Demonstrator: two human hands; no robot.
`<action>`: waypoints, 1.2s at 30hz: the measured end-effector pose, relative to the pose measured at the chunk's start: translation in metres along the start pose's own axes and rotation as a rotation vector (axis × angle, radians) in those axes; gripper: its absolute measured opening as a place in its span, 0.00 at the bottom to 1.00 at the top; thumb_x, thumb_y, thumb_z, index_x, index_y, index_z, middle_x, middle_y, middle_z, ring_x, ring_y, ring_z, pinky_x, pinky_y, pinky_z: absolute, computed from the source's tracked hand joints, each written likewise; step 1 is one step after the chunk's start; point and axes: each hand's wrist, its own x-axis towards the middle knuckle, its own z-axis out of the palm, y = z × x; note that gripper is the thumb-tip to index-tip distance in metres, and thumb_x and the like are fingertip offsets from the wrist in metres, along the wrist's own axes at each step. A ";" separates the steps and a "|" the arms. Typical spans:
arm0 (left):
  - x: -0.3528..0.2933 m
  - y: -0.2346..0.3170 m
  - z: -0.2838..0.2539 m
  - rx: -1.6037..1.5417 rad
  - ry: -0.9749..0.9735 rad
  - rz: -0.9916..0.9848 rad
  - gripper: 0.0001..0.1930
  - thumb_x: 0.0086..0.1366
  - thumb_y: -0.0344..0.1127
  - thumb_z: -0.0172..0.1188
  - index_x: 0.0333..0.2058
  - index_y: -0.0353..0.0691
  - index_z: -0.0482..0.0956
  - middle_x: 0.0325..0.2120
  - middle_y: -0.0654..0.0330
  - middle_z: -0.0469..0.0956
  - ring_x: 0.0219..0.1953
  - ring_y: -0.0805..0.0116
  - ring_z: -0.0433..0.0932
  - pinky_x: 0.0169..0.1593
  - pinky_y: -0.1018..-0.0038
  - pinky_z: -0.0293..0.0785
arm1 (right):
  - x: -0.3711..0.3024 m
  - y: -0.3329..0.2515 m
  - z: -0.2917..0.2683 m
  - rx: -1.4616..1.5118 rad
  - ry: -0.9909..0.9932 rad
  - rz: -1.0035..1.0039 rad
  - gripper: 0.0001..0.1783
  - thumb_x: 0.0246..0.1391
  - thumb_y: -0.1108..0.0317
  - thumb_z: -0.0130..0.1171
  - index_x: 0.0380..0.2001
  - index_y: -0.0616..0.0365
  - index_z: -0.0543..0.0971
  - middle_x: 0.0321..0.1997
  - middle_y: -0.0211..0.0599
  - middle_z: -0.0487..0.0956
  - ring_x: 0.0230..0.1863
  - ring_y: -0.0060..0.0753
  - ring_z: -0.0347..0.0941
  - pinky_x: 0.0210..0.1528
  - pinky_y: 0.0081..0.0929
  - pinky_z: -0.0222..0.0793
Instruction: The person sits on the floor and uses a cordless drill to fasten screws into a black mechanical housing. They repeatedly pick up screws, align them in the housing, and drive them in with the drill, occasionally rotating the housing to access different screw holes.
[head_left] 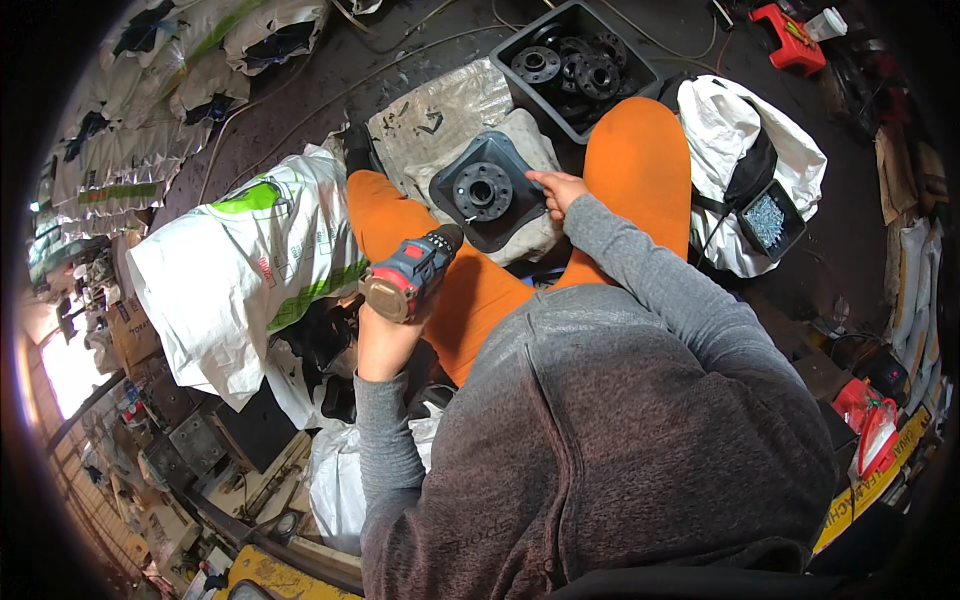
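Note:
My left hand (388,335) is closed round the handle of a cordless drill (405,280), grey and red with a black chuck. The drill's tip points at a black round flange (482,192) with a central bore and a ring of holes. That flange sits on a dark square base (450,183) with rounded corners, between my knees. At the base's right corner my right hand (560,193) is closed, the index finger and thumb at the edge. A pale, dirty cloth (527,140) lies beneath the base.
A grey bin (640,75) of similar black flanges stands beyond my right knee. Right of that knee, a small black tray (770,220) of silvery screws rests against a white sack (715,115). A white and green sack (290,240) lies left. A red stool (790,38) stands far right.

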 end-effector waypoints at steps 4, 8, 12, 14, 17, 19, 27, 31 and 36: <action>0.014 -0.003 0.012 0.103 -0.002 0.040 0.20 0.53 0.41 0.70 0.43 0.38 0.78 0.35 0.51 0.82 0.39 0.53 0.82 0.42 0.65 0.77 | 0.007 -0.006 0.022 -0.254 0.073 -0.088 0.23 0.49 0.52 0.69 0.40 0.60 0.82 0.26 0.27 0.74 0.23 0.20 0.65 0.26 0.23 0.60; 0.026 0.004 0.021 0.200 -0.065 -0.028 0.18 0.52 0.39 0.68 0.40 0.39 0.79 0.33 0.50 0.81 0.36 0.49 0.81 0.38 0.62 0.77 | 0.025 0.005 0.024 -0.393 0.010 -0.102 0.28 0.45 0.47 0.71 0.37 0.63 0.84 0.38 0.39 0.82 0.39 0.29 0.76 0.47 0.26 0.69; 0.040 0.027 0.023 0.340 -0.137 -0.083 0.17 0.49 0.36 0.66 0.39 0.39 0.79 0.32 0.48 0.81 0.36 0.47 0.80 0.39 0.59 0.76 | 0.041 0.014 0.017 -0.503 -0.052 -0.229 0.28 0.45 0.46 0.70 0.36 0.62 0.84 0.39 0.40 0.83 0.42 0.31 0.76 0.50 0.27 0.69; 0.047 0.028 0.021 0.403 -0.165 -0.088 0.16 0.49 0.36 0.65 0.38 0.39 0.79 0.31 0.47 0.81 0.36 0.45 0.80 0.39 0.58 0.76 | 0.039 0.014 0.018 -0.556 -0.034 -0.262 0.25 0.46 0.47 0.70 0.34 0.61 0.84 0.35 0.36 0.82 0.40 0.27 0.74 0.48 0.26 0.68; 0.064 0.041 0.016 0.526 -0.232 -0.116 0.14 0.50 0.36 0.64 0.37 0.39 0.78 0.31 0.46 0.81 0.37 0.44 0.79 0.39 0.57 0.76 | 0.036 0.011 0.020 -0.596 -0.013 -0.301 0.23 0.47 0.48 0.70 0.31 0.60 0.84 0.32 0.34 0.81 0.37 0.25 0.73 0.47 0.25 0.67; 0.075 0.044 0.013 0.560 -0.302 -0.123 0.15 0.50 0.36 0.63 0.37 0.39 0.78 0.30 0.45 0.80 0.37 0.43 0.79 0.40 0.57 0.76 | 0.036 0.015 0.018 -0.607 -0.014 -0.307 0.23 0.47 0.48 0.70 0.31 0.60 0.84 0.31 0.34 0.81 0.37 0.25 0.73 0.47 0.25 0.67; 0.075 0.002 0.012 0.217 -0.252 -0.071 0.19 0.51 0.35 0.67 0.42 0.39 0.78 0.35 0.49 0.81 0.40 0.51 0.81 0.43 0.64 0.76 | 0.038 0.017 0.016 -0.614 -0.082 -0.309 0.25 0.47 0.45 0.68 0.35 0.57 0.84 0.36 0.44 0.82 0.42 0.36 0.77 0.50 0.31 0.68; 0.069 0.023 0.015 0.145 -0.282 -0.057 0.17 0.54 0.34 0.66 0.44 0.38 0.78 0.40 0.55 0.81 0.43 0.58 0.80 0.47 0.68 0.74 | 0.029 0.013 0.019 -0.597 -0.003 -0.302 0.21 0.48 0.50 0.68 0.35 0.56 0.84 0.35 0.43 0.82 0.43 0.34 0.76 0.50 0.30 0.68; 0.056 0.015 0.002 0.037 -0.194 -0.149 0.18 0.54 0.31 0.67 0.46 0.39 0.79 0.41 0.56 0.81 0.44 0.63 0.80 0.48 0.69 0.74 | 0.013 0.010 0.013 -0.411 0.023 -0.500 0.16 0.50 0.55 0.67 0.36 0.53 0.84 0.32 0.37 0.82 0.38 0.27 0.76 0.45 0.27 0.69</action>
